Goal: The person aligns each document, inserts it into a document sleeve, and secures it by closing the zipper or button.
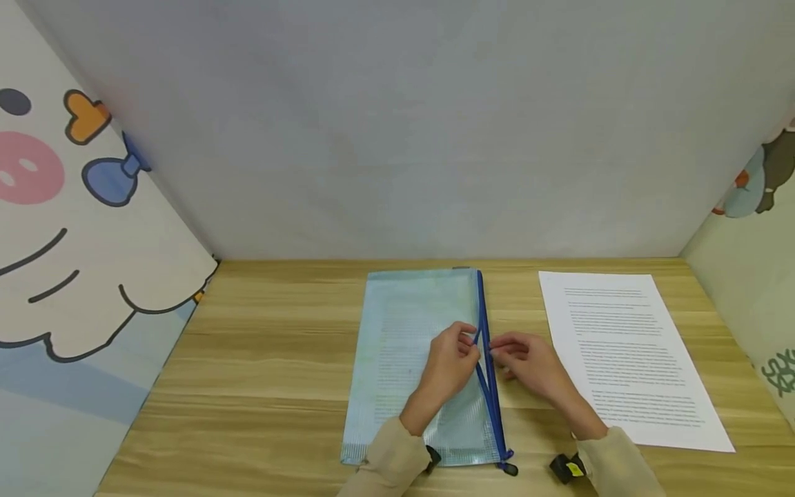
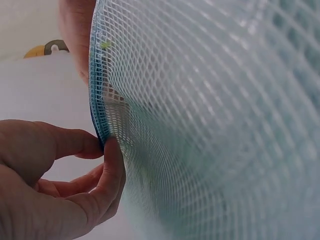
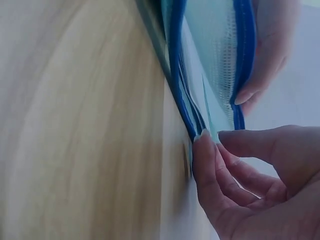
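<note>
A pale blue mesh zipper pouch [image 1: 397, 297] lies flat, its blue-zippered long side facing right and parted into two lips around the middle. Printed sheets show through it, and paper edges [image 3: 192, 92] are visible in the opening. My left hand [image 1: 451, 359] pinches the upper lip between thumb and forefinger and holds it raised. Opposite, my right hand [image 1: 531, 362] has its fingertips at the lower lip, the forefinger against the blue edge and the thumb close by it. The zipper pull [image 1: 509, 469] sits at the pouch's near right corner.
A printed sheet of paper [image 1: 621, 345] lies on the wooden table [image 1: 261, 345] to the right, partly under the right forearm in the head view. A grey wall [image 1: 435, 138] stands behind the table, with cartoon-printed panels [image 1: 124, 276] at the sides.
</note>
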Action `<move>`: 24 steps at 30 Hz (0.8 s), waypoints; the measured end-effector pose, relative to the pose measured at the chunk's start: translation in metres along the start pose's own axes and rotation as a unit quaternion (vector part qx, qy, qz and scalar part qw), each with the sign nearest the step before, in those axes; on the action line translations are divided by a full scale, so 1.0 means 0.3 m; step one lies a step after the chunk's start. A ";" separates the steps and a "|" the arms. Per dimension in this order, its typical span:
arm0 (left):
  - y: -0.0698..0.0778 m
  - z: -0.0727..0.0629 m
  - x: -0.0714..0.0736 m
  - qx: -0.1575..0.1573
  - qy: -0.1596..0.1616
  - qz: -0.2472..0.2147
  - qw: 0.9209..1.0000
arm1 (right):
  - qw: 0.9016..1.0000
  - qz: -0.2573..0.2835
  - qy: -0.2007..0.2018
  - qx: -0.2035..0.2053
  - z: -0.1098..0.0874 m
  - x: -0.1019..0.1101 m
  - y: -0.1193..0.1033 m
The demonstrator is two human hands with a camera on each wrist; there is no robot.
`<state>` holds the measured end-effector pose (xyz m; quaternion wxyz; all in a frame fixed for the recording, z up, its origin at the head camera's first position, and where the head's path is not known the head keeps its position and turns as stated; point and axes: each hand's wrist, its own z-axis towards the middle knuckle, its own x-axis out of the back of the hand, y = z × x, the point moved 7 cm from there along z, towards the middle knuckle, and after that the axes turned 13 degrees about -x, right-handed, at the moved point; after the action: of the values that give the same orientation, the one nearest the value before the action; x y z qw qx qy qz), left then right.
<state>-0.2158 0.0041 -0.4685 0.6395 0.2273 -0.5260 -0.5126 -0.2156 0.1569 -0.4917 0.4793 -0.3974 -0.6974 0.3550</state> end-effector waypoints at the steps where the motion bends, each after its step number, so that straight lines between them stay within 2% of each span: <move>1: -0.001 0.000 -0.002 0.002 0.000 0.001 1.000 | 1.000 -0.003 0.006 0.005 -0.001 0.005 0.001; 12: -0.023 0.008 -0.029 0.016 -0.011 0.025 1.000 | 0.995 -0.076 0.052 0.046 -0.010 0.038 -0.003; 17: -0.020 0.013 -0.033 0.017 -0.018 0.026 0.999 | 0.992 -0.091 0.062 0.060 -0.020 0.056 -0.010; 24: 0.003 0.029 -0.044 -0.003 -0.010 0.024 1.000 | 0.990 -0.101 0.070 0.068 -0.030 0.096 -0.005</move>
<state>-0.2222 0.0183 -0.4706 0.6469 0.2073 -0.5364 -0.5008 -0.2139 0.1829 -0.4766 0.5864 -0.3148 -0.6731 0.3226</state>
